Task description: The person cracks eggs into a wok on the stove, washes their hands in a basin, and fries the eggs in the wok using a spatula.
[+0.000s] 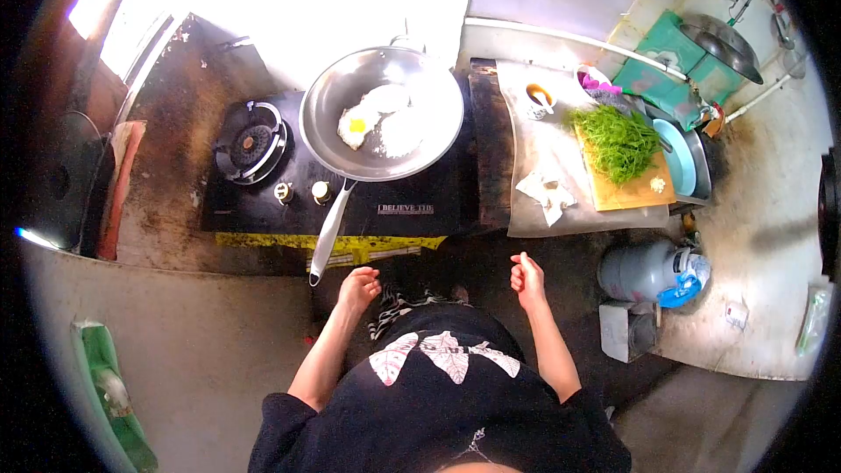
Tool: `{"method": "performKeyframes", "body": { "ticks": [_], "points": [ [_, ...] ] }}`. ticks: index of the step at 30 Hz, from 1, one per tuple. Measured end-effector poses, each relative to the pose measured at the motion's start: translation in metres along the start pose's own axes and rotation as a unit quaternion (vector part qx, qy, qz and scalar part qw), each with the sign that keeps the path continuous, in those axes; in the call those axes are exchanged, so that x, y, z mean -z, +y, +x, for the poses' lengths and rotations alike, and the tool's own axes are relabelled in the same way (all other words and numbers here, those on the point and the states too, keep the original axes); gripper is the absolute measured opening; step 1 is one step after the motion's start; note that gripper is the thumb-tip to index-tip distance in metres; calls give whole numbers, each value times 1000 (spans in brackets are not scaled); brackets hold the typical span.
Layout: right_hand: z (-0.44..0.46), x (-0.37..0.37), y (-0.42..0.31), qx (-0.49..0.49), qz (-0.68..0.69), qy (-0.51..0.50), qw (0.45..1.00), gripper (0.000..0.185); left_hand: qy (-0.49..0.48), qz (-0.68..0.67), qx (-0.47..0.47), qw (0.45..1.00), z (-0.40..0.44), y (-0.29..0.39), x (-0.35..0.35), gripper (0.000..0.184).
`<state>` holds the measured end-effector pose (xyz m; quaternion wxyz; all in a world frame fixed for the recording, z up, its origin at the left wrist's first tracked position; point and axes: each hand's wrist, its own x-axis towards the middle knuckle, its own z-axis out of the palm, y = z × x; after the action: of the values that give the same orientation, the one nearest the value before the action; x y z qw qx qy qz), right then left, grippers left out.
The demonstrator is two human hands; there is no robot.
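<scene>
My left hand [357, 287] hangs in front of the stove with its fingers curled in and nothing seen in them. Just to its left is the long handle of a steel frying pan [321, 116], apart from my hand. A fried egg [355, 127] with a yellow yolk lies in the pan, beside bright glare. My right hand [526, 279] is closed in a loose fist, held below the counter edge and touching nothing. Nearest above it are a crumpled white cloth or paper [547, 195] and a wooden cutting board [611, 196] bearing chopped greens [616, 142].
The black gas stove [385, 210] has a bare burner [251, 142] at left. A cup of brown liquid [538, 99], a bowl with something purple [598, 83] and a light blue basin [674, 158] stand at right. A gas cylinder [632, 270] sits below the counter.
</scene>
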<state>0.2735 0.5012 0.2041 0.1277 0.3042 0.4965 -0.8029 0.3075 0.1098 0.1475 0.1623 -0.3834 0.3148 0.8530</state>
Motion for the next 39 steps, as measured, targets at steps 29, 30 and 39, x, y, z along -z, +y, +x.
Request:
{"method": "performKeyframes", "body": {
  "ticks": [29,30,39],
  "points": [
    [32,50,-18,-40,59,-72,995,20,-1,-122,-149,981,-90,4,-25,17],
    [30,38,-16,-43,51,-82,994,20,-30,-132,-162,977,-89,10,-13,19],
    [1,-89,15,-24,45,-140,989,20,-21,-139,-128,982,-77,76,26,28]
  ]
}}
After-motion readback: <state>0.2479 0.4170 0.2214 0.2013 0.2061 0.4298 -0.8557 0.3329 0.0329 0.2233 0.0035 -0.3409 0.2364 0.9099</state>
